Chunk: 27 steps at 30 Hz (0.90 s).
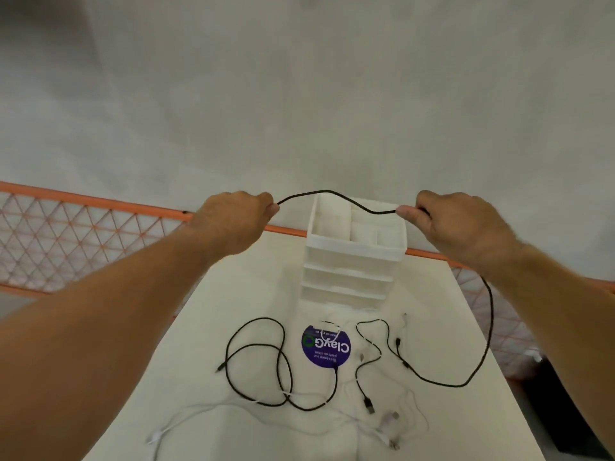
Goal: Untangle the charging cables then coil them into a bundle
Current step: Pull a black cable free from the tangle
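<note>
A black charging cable [336,197] stretches in a wavy line between my two raised hands. My left hand [236,221] pinches one end of it, and my right hand [462,227] grips it further along. From the right hand the cable hangs down in a long loop [486,344] back to the white table [213,327]. On the table lie another black cable in loose loops [259,364], a shorter black cable [369,361] and several thin white cables [206,417], partly crossing each other.
A white drawer organizer [356,254] stands at the table's far side, under the held cable. A round purple sticker [326,346] lies on the table among the cables. An orange mesh fence [66,234] runs behind the table. A dark object [565,404] sits right of the table.
</note>
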Tool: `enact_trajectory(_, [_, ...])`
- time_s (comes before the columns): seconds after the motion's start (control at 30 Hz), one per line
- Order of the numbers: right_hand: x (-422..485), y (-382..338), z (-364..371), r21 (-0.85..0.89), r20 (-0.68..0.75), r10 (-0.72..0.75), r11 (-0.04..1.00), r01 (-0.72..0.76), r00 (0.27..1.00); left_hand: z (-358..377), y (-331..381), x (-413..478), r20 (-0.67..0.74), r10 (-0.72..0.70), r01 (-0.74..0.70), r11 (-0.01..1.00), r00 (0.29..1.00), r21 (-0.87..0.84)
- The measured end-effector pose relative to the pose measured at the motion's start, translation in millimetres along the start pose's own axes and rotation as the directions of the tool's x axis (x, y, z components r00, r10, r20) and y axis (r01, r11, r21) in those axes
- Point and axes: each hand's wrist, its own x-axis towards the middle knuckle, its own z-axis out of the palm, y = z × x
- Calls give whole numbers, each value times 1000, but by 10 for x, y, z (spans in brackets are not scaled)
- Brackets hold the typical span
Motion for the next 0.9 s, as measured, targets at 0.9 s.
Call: enact_trajectory(0.9, [-1154, -1345, 1521, 122, 659, -36, 991, -60, 751, 1819, -322, -2146, 637, 27, 82, 987, 770, -140])
